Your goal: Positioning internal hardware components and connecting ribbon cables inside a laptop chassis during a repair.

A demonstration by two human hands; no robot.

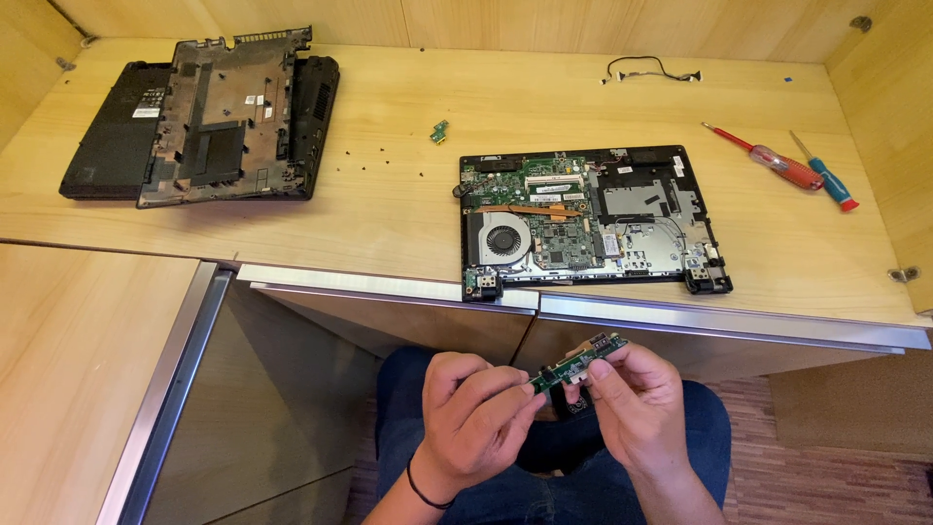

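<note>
While both hands meet at the lower middle of the frame, above the person's lap, they share a small green circuit board (579, 359). The left hand (473, 410) pinches its lower end between the fingers; the right hand (634, 399) pinches it nearer the middle. Above them runs a pale wooden desk (389, 209) with a metal front edge, boxed in by wooden walls. Right of centre lies an opened laptop base (591, 219) showing its fan and mainboard. At upper left sits the removed black bottom cover (199, 122). Loose screws (379, 156) and a tiny green board (439, 131) dot the middle; two screwdrivers (792, 165) lie at right, a thin cable (651, 70) along the top.
</note>
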